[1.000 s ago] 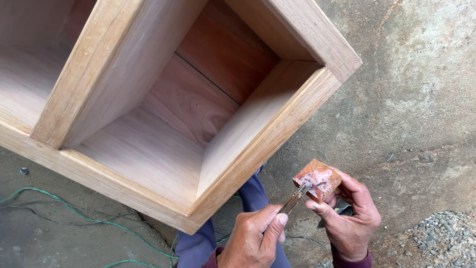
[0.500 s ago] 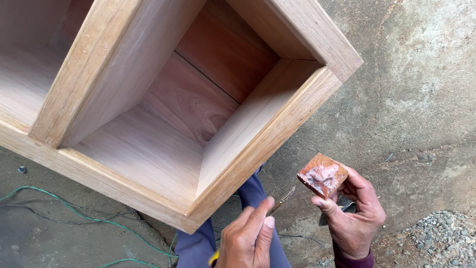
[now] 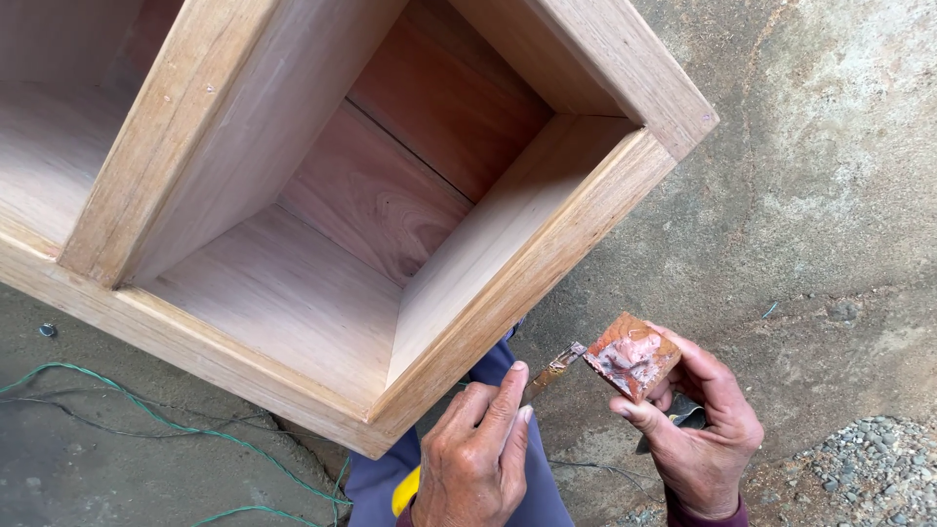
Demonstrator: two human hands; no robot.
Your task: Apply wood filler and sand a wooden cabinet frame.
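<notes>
My left hand (image 3: 478,454) grips a narrow putty knife (image 3: 551,371), with its blade tip reaching toward a small brown square board (image 3: 632,356) smeared with pinkish filler. My right hand (image 3: 698,439) holds that board at its lower edge, tilted up toward me, with a dark object tucked under the fingers. Both hands sit just below the near corner of a large open wooden cabinet (image 3: 517,293) with box-shaped compartments.
The cabinet rests above a rough concrete floor (image 3: 820,195). A green wire (image 3: 146,415) loops across the floor at lower left beside a small screw (image 3: 47,330). Gravel (image 3: 869,473) lies at lower right. My blue-clad leg (image 3: 488,376) shows beneath the cabinet corner.
My left hand pulled the putty knife back off the board, then brought its tip up to the board's edge again. The board tilted slightly.
</notes>
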